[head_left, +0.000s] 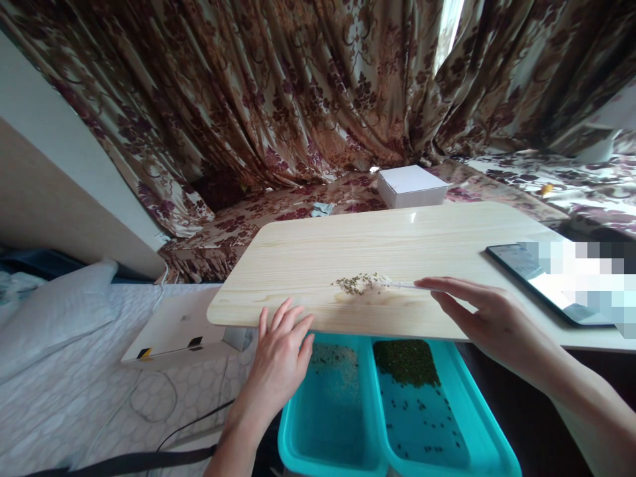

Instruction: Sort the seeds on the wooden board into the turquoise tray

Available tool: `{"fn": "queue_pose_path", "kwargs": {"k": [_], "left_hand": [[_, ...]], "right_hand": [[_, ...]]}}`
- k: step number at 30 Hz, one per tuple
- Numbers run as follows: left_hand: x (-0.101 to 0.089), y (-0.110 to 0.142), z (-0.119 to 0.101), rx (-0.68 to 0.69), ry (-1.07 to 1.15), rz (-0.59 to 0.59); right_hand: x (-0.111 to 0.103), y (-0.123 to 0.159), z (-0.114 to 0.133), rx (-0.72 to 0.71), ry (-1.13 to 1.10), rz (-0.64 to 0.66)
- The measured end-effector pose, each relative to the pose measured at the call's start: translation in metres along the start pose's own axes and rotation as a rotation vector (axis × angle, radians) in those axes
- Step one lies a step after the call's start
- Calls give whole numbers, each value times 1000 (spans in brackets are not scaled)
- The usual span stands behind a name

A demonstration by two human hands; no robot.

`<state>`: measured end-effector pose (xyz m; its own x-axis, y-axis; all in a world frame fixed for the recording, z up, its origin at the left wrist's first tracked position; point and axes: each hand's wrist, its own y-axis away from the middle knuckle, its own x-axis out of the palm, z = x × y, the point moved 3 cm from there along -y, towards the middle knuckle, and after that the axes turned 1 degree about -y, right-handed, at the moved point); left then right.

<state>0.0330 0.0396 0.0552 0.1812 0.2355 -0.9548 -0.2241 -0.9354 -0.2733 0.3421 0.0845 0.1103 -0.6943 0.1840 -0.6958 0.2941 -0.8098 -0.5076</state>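
My right hand [489, 318] pinches a thin pale stick [405, 285] whose far end touches a small pile of mixed grains [362, 283] on the light wooden tabletop [308, 252]. Small green beans and whitish grains make up the pile. Fingers spread, my left hand [283, 344] rests at the table's near edge, holding nothing. Below that edge is a turquoise two-part bin [330, 437]. Whitish grains with a few dark ones lie in its left compartment; a heap of green beans [407, 361] fills the back of the right one, with several scattered in front.
A tablet [536, 278] lies on the table's right side. Beyond the table stand a white box [412, 185] and a small light-blue cloth [322, 209]. A white case [173, 324] and cables lie on the bed at left. Patterned curtains [298, 86] hang behind.
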Motion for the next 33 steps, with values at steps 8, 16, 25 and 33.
{"fn": "queue_pose_path", "kwargs": {"k": [8,16,25,33], "left_hand": [[1,0,0,11,-14,-1],[0,0,1,-3,12,-16],[1,1,1,5,15,-20],[1,-1,1,10,-16,2]], "right_hand": [[-8,0,2,30,32,-63],[-5,2,3,20,51,-21],[-12,13,5,1,28,-46],[-12,12,12,0,24,-2]]}}
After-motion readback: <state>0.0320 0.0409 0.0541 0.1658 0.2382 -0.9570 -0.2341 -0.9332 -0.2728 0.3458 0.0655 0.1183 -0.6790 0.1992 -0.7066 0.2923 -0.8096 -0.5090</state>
